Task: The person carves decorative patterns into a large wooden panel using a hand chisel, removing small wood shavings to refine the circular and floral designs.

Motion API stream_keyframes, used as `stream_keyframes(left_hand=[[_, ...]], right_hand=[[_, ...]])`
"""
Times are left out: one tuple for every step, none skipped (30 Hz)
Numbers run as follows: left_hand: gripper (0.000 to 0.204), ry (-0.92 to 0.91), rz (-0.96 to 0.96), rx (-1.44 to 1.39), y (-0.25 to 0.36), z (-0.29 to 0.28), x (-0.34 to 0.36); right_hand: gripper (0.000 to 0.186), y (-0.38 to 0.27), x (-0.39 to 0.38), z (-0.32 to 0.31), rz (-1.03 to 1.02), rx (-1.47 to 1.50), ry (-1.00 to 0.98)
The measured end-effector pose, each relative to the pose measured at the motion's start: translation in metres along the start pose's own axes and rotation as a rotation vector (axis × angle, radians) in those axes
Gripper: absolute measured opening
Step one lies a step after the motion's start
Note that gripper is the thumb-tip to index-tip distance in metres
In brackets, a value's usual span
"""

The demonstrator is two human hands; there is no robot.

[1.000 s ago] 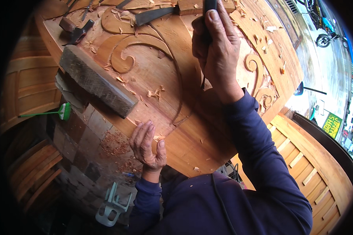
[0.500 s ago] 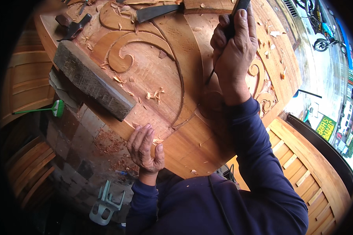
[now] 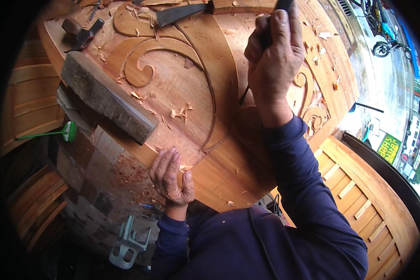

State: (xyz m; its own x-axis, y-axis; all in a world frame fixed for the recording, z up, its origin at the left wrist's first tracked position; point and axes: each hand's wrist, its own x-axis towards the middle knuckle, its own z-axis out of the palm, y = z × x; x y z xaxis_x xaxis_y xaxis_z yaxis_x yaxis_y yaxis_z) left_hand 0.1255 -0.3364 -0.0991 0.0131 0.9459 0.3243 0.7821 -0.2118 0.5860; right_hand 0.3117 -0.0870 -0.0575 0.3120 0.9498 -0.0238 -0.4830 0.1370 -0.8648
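My right hand is closed round a dark-handled chisel, most of which the hand hides. Its thin dark tip shows beside my wrist, close to the surface of a carved wooden panel with raised scrolls. At the panel's near left edge, my left hand rests with its fingers stretched out and nothing in them. A heavy dark wood block lies beyond it along the left edge.
A broad dark blade and a dark hand tool lie on the far part of the panel. Wood shavings are scattered about. Below stand a pale plastic chair and a green broom; a slatted wooden panel stands right.
My right hand has shifted slightly left with the chisel, and its tip has moved a little left too. The left hand stays at the panel's edge. The whole view has drifted slightly.
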Motion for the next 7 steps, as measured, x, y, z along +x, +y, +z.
stream_keyframes(left_hand=[[0.041, 0.032, -0.007, -0.008, -0.0015, 0.0010, 0.0010], [0.039, 0.063, -0.017, -0.021, -0.0014, 0.0023, 0.0006], [0.039, 0.060, -0.021, -0.024, -0.0012, 0.0022, -0.0004], [0.039, 0.052, -0.019, -0.023, -0.0013, 0.0015, -0.0013], [0.040, 0.047, -0.011, -0.019, -0.0016, 0.0005, 0.0000], [0.040, 0.047, -0.009, -0.019, -0.0018, 0.0006, 0.0003], [0.041, 0.050, -0.010, -0.036, -0.0024, 0.0017, -0.0005]], right_hand=[[0.037, -0.0022, 0.0010, 0.0016, 0.007, 0.018, 0.021], [0.038, -0.0038, 0.0007, 0.0011, 0.015, 0.032, 0.043], [0.039, -0.0029, -0.0018, -0.0011, 0.022, 0.067, 0.034], [0.039, -0.0015, -0.0034, -0.0028, 0.024, 0.062, 0.036], [0.040, -0.0012, -0.0035, -0.0022, 0.040, 0.043, 0.037], [0.040, -0.0007, -0.0036, -0.0010, 0.056, 0.024, 0.039], [0.040, -0.0021, -0.0030, -0.0009, 0.054, 0.024, 0.039]])
